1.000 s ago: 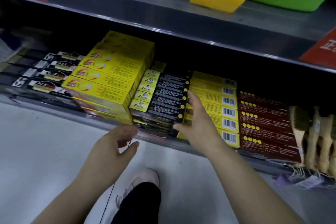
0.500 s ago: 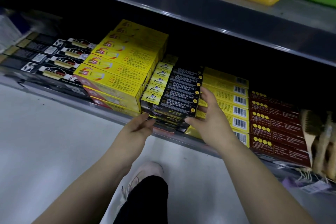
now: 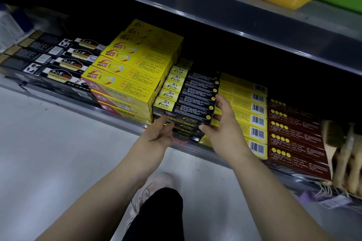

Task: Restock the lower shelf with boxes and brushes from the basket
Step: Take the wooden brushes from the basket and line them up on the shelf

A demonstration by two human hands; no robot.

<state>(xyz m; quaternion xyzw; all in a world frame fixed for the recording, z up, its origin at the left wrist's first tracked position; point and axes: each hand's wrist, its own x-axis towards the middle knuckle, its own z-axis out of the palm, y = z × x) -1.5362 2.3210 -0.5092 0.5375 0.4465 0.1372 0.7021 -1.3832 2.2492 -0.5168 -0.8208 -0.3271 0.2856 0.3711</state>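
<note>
- Shelving of grey metal: the lower shelf (image 3: 125, 121) sits just above a pale, glossy floor (image 3: 49, 152), with an upper shelf (image 3: 215, 11) overhead.
- Five black-and-yellow boxes (image 3: 188, 101) show on top of their stack, flat cardboard, lying between large yellow boxes (image 3: 125, 76) and barcoded yellow boxes (image 3: 244, 111) (five barcodes visible).
- Dark red boxes (image 3: 295, 139) come next, then bristly wooden brushes (image 3: 344, 154) at far right.
- Left hand (image 3: 156, 137) touches the stack's front with straight fingers.
- Right hand (image 3: 223, 133) rests loosely spread against its right end, thumb underneath.
</note>
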